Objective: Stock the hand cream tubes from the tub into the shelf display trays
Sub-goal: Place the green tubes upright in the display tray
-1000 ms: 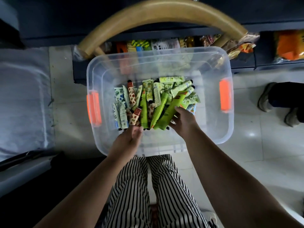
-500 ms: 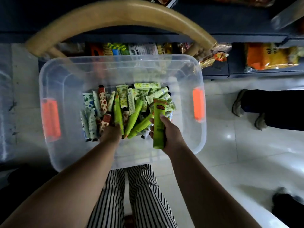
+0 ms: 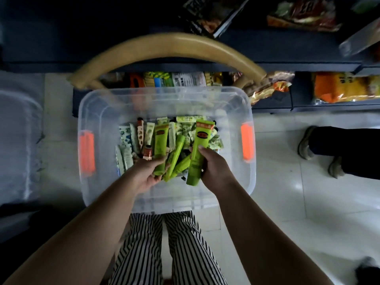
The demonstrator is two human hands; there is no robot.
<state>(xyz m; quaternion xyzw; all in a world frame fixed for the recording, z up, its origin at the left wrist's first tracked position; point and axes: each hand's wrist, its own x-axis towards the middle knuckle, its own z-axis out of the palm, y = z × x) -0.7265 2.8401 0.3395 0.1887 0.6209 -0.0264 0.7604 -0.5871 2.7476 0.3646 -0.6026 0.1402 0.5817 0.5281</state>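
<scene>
I see the clear tub [image 3: 98,194] sitting below me on what looks like a chair seat, its curved wooden backrest [image 3: 164,43] arcing behind it; the pile of hand cream tubes [image 3: 185,130] lies loose on the tub floor. My right hand [image 3: 213,167] curls around the lower body of one green tube [image 3: 199,149], held upright above the pile, cap end down. My left hand [image 3: 145,172] pinches a second green tube [image 3: 160,147] near its cap, between thumb and fingers.

I judge these tubes light, soft-walled and a little slick, so a grip round the middle of the body suits them better than the flat crimped end, and squeezing hard near the cap risks a leak.

The shelf [image 3: 267,48] beyond is dark; I cannot make out any display trays there, and the packets on it are probably snacks. The tube labels are too blurred to read.
</scene>
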